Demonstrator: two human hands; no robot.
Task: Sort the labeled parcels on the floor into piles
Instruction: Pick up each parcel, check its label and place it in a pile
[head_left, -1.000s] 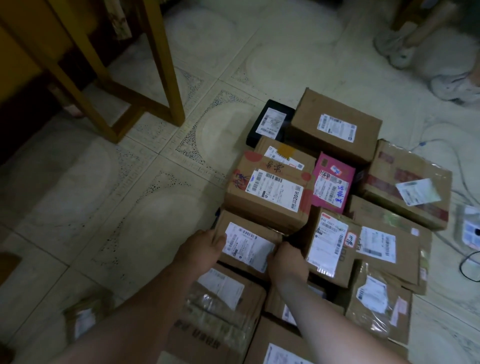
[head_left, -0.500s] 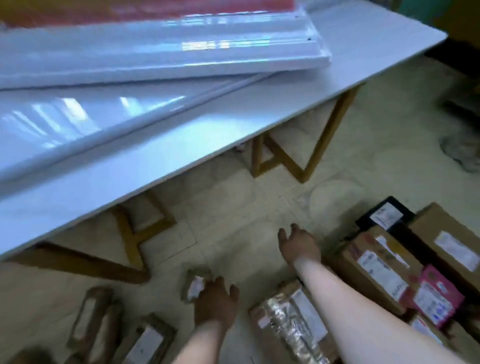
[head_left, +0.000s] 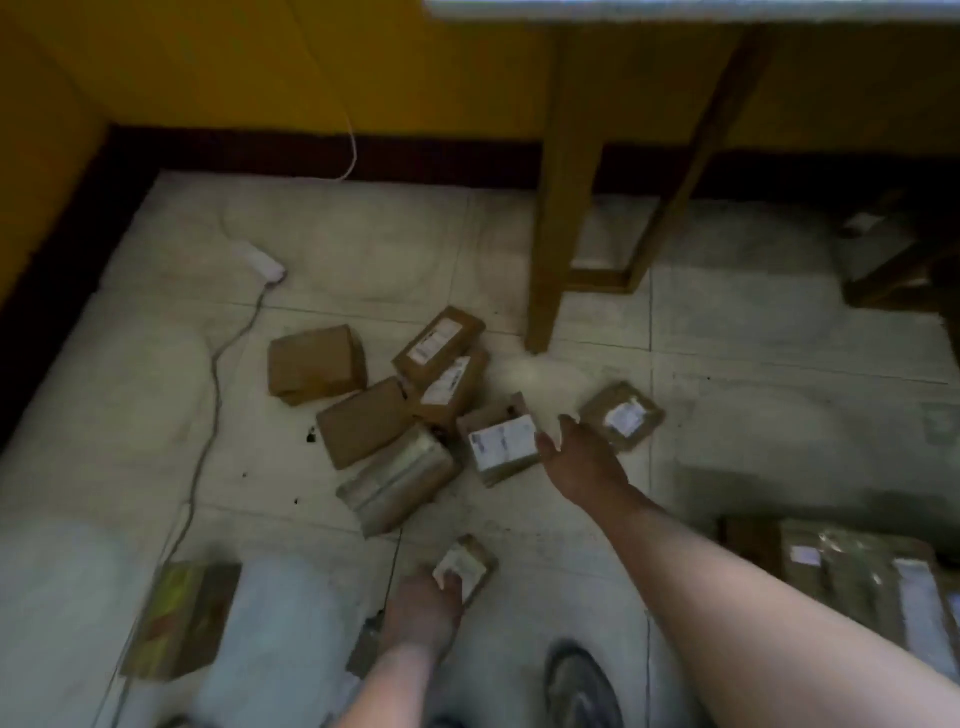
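Note:
A loose pile of small brown parcels (head_left: 395, 410) lies on the tiled floor in the middle of the view. My right hand (head_left: 579, 460) reaches to a box with a white label (head_left: 501, 444) at the pile's right side, thumb on the label and fingers round its right corner. A flat taped parcel (head_left: 623, 418) lies just beyond that hand. Nearer me, my left hand (head_left: 423, 616) grips a small labeled parcel (head_left: 465, 564) resting on the floor. The picture is blurred.
A wooden table leg (head_left: 558, 234) stands just behind the pile. A white power strip (head_left: 265, 265) and its cable trail along the left. Larger taped parcels (head_left: 857, 571) sit at lower right, a box (head_left: 182, 618) at lower left, my shoe (head_left: 582, 686) below.
My view swung left from the big stack to the small pile. Both hands, open and empty half a second ago, now rest on parcels.

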